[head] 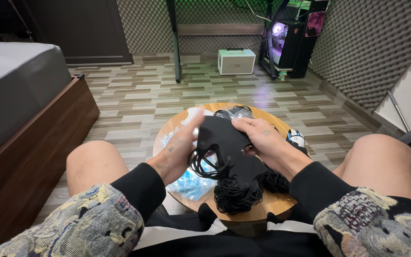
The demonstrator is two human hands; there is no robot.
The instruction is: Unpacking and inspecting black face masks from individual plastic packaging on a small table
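**Separating one black mask from the stack**

Sitting over a small round wooden surface, the person is working a black face mask free from a heap of the same kind. At the far left a grey bed is standing on its wooden frame, well apart from the work. The left hand is cupping the mask's left edge, fingers half curled and the thumb pressing into the cloth, while black ear loops are dangling just below the palm. Under that hand a crumpled blue plastic bag is lying on the surface. The mask itself is being held above the middle of the surface, over a bundle of black masks and tangled loops. The right hand is pinching the mask's right edge, fingers closed on the fabric. Peeling well here probably means keeping both grips at the edges and letting the loops hang clear, since they look ready to snag on the pile beneath.
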